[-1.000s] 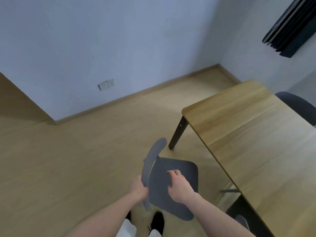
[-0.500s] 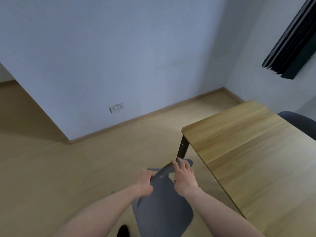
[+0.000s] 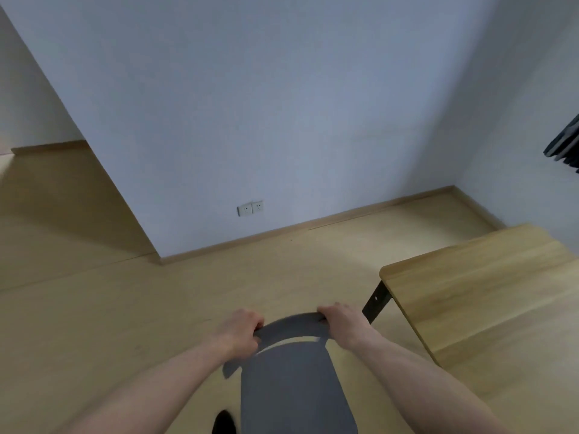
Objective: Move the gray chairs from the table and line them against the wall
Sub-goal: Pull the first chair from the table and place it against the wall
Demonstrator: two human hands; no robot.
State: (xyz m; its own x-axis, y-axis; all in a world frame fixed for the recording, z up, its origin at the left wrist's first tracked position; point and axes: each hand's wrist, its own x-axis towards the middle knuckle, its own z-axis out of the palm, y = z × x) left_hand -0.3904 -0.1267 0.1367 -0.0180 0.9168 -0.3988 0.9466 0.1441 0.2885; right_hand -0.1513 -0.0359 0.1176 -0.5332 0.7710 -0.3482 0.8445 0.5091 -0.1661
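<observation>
Gripping the gray chair [image 3: 291, 383] by its curved backrest w/ both hands, left hand [image 3: 239, 333] curled round one end & right hand [image 3: 341, 324] round the other, chair just left of the wooden table [image 3: 488, 296], well apart from the wall [image 3: 282, 120].

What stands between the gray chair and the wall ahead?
Nothing visible: bare floor runs from the gray chair, gripped by the left hand and right hand, to the wall. The table sits off right.
</observation>
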